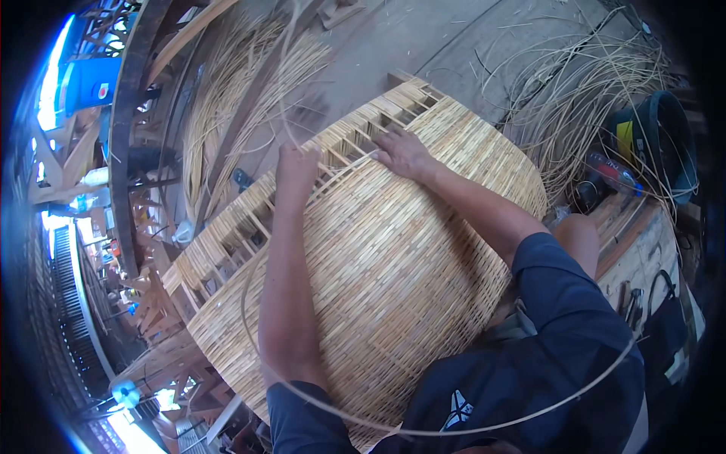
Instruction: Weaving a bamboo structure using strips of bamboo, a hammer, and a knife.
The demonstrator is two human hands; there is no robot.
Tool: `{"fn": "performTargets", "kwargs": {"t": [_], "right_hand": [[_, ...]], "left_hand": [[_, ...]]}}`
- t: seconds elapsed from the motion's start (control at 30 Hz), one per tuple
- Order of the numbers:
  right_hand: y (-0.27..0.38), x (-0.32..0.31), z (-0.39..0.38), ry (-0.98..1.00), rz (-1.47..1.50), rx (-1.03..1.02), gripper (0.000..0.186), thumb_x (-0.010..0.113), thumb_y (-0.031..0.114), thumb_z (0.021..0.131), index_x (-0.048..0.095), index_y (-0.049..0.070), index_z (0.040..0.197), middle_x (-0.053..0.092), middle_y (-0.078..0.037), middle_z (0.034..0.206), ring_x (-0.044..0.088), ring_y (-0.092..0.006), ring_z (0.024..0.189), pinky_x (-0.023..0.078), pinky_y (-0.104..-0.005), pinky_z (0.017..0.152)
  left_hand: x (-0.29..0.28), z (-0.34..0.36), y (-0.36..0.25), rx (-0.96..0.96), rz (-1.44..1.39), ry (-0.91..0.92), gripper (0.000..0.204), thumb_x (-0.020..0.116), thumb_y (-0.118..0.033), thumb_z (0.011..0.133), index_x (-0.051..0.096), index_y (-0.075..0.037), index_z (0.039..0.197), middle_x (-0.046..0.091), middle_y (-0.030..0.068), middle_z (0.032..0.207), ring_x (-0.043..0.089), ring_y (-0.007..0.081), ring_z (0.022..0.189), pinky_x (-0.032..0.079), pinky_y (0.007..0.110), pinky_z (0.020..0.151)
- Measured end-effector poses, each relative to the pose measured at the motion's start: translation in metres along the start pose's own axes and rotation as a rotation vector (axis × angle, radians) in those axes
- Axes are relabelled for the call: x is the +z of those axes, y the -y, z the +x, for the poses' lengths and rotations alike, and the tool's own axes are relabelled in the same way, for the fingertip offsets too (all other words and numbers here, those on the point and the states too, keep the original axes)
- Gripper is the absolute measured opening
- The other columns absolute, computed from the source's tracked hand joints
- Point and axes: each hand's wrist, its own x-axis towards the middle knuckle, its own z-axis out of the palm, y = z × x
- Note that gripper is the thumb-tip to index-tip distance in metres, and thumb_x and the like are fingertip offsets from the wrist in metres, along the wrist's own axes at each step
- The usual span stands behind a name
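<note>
From afar I judge the rattan panel (386, 257) before my torso mostly woven, gaps remaining along its slatted edge (340, 136), my left hand (296, 168) curled around a cane strand (282, 87), my right hand (406, 154) half-spread on that edge.

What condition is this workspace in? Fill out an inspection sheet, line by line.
Surface: grey floor, loose strand bits scattered on it.
Work: pale woven piece lies before the person, open slats along its far edge; a long strand arcs across the shirt.
Clutter: straw-coloured bundle at left; tangled strands and dark bucket at right.
Grip: left hand at the slatted edge, strand rising from it, closure unclear; right hand on the woven piece beside the slats.
Cables: nothing seen that is clearly one.
Surroundings: timber and blue container at left.
</note>
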Motion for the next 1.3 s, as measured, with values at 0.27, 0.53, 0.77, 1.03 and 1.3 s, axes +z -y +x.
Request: {"fn": "performTargets", "kwargs": {"t": [0.27,0.53,0.77,1.03,1.3], "right_hand": [[0.016,-0.006,-0.006,0.04,0.024,-0.039,0.051,0.038,0.048,0.091,0.042,0.025,0.136,0.038,-0.011,0.141,0.025,-0.0399,0.133,0.019,-0.0551,0.108],[-0.007,0.004,-0.013,-0.035,-0.015,-0.052,0.051,0.038,0.051,0.09,0.05,0.023,0.13,0.045,-0.009,0.134,0.032,-0.0348,0.128,0.02,-0.0558,0.106],[-0.003,0.003,-0.015,-0.036,0.02,-0.051,0.05,0.038,0.051,0.09,0.053,0.021,0.127,0.048,-0.008,0.129,0.034,-0.0339,0.125,0.023,-0.0533,0.105],[0.011,-0.011,-0.007,0.09,-0.023,0.01,0.05,0.042,0.042,0.092,0.042,0.02,0.137,0.034,-0.012,0.143,0.023,-0.0339,0.135,0.016,-0.0507,0.111],[0.137,-0.093,0.041,-0.022,0.234,-0.111,0.028,0.048,0.011,0.087,0.06,0.007,0.112,0.064,-0.015,0.099,0.062,-0.0231,0.094,0.048,-0.0353,0.081]], "left_hand": [[-0.033,-0.041,-0.056,-0.002,0.82,0.528,0.051,0.047,-0.047,0.087,0.064,0.001,0.088,0.063,0.0252,0.085,0.061,0.0413,0.086,0.046,0.049,0.077],[-0.027,-0.046,-0.031,0.227,0.842,0.508,0.044,0.046,-0.042,0.09,0.063,-0.002,0.081,0.063,0.0215,0.076,0.063,0.0383,0.073,0.049,0.049,0.067],[-0.03,-0.034,0.001,0.367,0.72,0.569,0.044,0.045,-0.04,0.09,0.062,-0.001,0.078,0.063,0.0208,0.074,0.062,0.0388,0.069,0.05,0.049,0.065],[-0.067,-0.043,-0.053,0.316,0.91,0.64,0.028,0.051,-0.028,0.086,0.058,0.0,0.084,0.064,0.0197,0.076,0.063,0.035,0.072,0.048,0.047,0.069],[-0.11,-0.031,-0.15,1.038,1.082,0.127,0.029,0.056,-0.012,0.079,0.057,-0.007,0.107,0.056,0.014,0.113,0.052,0.0279,0.114,0.037,0.046,0.099]]}}
